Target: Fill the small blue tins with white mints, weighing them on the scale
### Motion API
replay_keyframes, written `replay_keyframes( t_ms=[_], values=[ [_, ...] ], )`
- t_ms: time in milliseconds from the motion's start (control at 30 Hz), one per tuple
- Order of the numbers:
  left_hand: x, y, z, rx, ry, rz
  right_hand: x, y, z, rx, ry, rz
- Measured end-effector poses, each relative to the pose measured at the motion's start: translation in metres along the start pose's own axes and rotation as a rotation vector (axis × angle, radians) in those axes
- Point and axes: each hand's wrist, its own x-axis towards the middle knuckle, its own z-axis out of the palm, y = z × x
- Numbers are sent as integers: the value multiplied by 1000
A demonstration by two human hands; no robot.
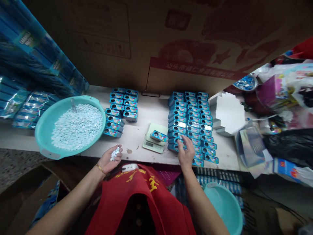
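My left hand point(109, 159) is cupped palm up at the table's front edge, holding several small white tablets point(115, 153). My right hand point(186, 150) reaches forward with fingers spread over the near end of a block of blue tins point(193, 124), touching one of them. Between the hands a small pale green scale point(155, 139) carries one blue tin point(158, 135). A teal basin point(46, 129) full of white tablets point(77, 125) stands left of my left hand.
A second group of blue tins point(121, 107) lies right of the basin. Stacked blue packs point(31, 71) fill the left; cardboard boxes point(171, 39) form the back wall. White card trays point(227, 112), bags and clutter crowd the right. Another teal basin point(225, 205) sits below the table.
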Motion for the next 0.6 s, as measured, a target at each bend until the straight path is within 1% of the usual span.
replay_keyframes(
  t_ms=[133,367,500,600],
  values=[
    [0,-3,3,16,5,-3,0,-6,5,-6,-55,-58],
    [3,-7,1,22,14,-3,3,-17,18,-87,-248,-203],
    [2,-6,-4,10,15,1,6,-18,31,-120,-331,-221],
    [0,-4,-12,-5,8,10,9,-16,38,-137,-373,-221]
  ],
)
